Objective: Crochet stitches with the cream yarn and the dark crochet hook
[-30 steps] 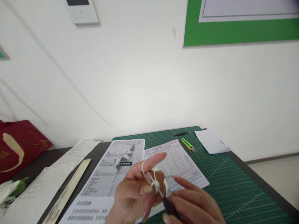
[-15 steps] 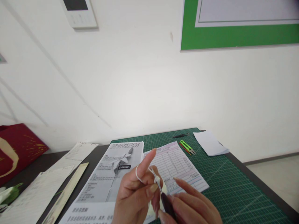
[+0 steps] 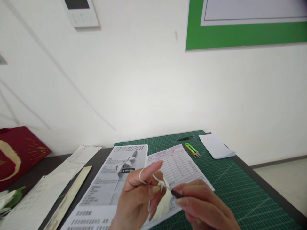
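White yarn (image 3: 157,178) loops around the index finger of my left hand (image 3: 141,195). That hand pinches a small cream crochet piece (image 3: 162,204) between thumb and fingers, and part of it hangs below them. My right hand (image 3: 203,204) is closed around the dark handle of a crochet hook (image 3: 176,193). The hook's thin metal shaft points left and its tip meets the yarn at the left fingertips; the exact stitch is too small to make out. Both hands are above the printed sheets, close together.
A printed flower sheet (image 3: 96,191) and a lined form (image 3: 177,163) lie on the green cutting mat (image 3: 240,191). Green thread snips (image 3: 192,149), black tweezers (image 3: 185,138) and white paper (image 3: 216,146) lie behind. At left are a ruler (image 3: 69,198), handwritten sheets (image 3: 31,201) and a red bag (image 3: 21,153).
My right hand has moved right and turned the hook from steep to flatter. My left index finger has lowered, and more of the cream piece shows below the fingers.
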Demonstrator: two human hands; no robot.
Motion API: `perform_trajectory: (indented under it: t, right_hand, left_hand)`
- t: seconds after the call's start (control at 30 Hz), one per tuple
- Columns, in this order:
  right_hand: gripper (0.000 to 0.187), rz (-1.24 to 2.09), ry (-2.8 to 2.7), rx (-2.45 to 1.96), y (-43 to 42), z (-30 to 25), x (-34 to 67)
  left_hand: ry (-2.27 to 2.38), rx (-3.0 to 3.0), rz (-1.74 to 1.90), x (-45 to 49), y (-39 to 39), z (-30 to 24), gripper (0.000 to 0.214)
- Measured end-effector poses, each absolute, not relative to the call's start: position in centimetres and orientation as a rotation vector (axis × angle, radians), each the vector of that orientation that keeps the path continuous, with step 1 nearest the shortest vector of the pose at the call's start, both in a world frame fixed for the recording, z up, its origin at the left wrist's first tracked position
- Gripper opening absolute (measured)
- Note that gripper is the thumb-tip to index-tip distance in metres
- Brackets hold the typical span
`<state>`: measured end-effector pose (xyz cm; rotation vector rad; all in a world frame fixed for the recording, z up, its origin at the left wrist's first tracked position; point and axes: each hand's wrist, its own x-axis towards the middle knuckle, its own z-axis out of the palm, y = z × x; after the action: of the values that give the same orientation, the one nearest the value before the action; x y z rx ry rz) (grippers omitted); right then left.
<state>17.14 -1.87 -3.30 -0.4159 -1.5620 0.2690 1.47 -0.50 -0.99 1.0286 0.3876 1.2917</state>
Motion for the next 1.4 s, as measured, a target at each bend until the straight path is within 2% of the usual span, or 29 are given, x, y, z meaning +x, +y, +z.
perform_trajectory:
  t: [0.4,0.77,1.1,1.4]
  right_hand:
    - [0.014,0.803,-1.223,-0.349,-1.2,-3.2,16.8]
    - [0.014,1.016,-1.096,-0.317,-0.8,-3.3,16.9]
    - [0.013,1.764,-0.457,-0.354,0.7,-3.0,16.3]
    - [0.015,1.802,-0.421,-0.358,1.0,-3.7,16.0]
  left_hand:
    - [0.237,0.949,1.239,1.3,0.0,-1.0,0.044]
    - [0.173,0.816,1.199,1.1,0.0,-1.3,0.042]
    - [0.422,1.053,1.294,1.2,0.2,-1.0,0.025]
    - [0.517,1.233,1.271,1.8,0.5,-2.3,0.028]
